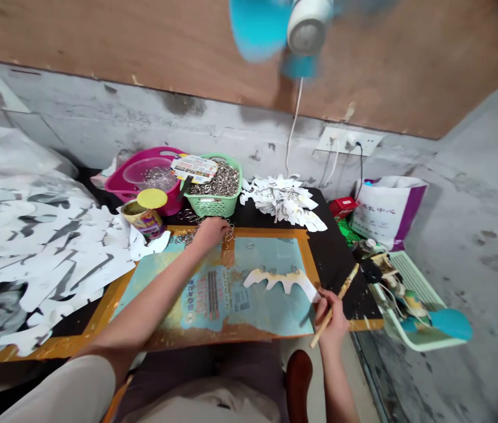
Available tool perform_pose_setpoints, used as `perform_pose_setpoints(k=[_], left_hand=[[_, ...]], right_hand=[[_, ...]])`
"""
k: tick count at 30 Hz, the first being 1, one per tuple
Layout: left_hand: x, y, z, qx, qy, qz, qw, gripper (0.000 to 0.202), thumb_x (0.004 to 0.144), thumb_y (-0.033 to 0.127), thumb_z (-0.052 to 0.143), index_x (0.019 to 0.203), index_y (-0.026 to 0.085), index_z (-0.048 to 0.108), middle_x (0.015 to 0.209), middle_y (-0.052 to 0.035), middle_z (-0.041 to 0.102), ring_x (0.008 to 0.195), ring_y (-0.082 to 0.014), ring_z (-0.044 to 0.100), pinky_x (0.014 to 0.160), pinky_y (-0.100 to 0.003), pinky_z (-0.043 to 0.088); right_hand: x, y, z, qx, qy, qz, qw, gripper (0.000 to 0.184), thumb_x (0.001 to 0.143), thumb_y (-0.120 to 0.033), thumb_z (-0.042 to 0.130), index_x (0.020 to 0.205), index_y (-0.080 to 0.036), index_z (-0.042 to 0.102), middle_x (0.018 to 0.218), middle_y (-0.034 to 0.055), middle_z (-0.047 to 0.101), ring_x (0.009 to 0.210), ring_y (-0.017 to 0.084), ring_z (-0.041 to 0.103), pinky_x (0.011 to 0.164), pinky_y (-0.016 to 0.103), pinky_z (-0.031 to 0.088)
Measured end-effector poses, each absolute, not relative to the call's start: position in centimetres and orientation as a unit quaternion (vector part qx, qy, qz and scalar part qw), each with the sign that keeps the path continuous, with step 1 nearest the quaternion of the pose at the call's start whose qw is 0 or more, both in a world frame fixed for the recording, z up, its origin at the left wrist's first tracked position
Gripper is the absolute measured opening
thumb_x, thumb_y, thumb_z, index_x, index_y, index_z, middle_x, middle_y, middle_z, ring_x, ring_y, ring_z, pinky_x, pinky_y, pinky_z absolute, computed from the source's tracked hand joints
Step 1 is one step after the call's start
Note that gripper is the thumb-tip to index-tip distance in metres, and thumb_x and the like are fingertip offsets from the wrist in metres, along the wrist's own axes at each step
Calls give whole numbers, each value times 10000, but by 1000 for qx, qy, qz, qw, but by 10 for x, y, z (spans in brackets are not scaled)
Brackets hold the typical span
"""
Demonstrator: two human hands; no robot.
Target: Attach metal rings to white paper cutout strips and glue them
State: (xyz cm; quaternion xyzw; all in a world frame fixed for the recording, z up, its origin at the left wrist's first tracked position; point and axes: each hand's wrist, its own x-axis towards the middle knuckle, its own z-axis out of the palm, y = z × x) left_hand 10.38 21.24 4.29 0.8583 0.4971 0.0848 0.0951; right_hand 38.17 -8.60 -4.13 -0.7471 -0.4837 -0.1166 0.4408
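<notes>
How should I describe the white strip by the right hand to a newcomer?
On the black table lies a pale blue sheet. There, the right hand holds one end of a white, toothed strip. Unlike the heaped white pieces, it is alone, with small rings along one edge.

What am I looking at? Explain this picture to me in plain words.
There is no machine: these are a person's two bare hands, seen from one camera worn on the head, looking forward and down. The right hand holds a thin stick and one end of a scalloped white cutout over a blue sheet. The left hand is among small metal loops before a green basket of metal pieces. More white cutouts lie heaped at the left.
</notes>
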Motion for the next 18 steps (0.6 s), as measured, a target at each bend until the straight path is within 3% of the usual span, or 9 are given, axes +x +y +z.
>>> perform_pose_setpoints(k=[5,12,18], left_hand=[[141,199,37,860,495,83,91,231,856,84,505,905,110,729,956,-147,713,877,-235,673,796,-299,479],[151,210,34,877,458,85,119,176,911,201,566,875,161,734,876,-65,728,832,-176,677,795,-269,498],[148,209,33,884,447,79,110,157,943,256,595,946,124,681,966,-56,694,895,-176,659,847,-372,533]], right_hand=[[383,-85,-44,-743,-484,-122,446,231,957,-268,488,1102,-159,632,1017,98,728,867,214,718,776,319,557],[385,-88,-53,-741,-484,-124,448,242,961,-288,494,1113,-165,636,1007,98,733,816,225,723,749,320,551],[385,-87,-56,-747,-464,-116,461,253,951,-325,521,1103,-174,654,1008,90,740,775,226,723,718,318,543]])
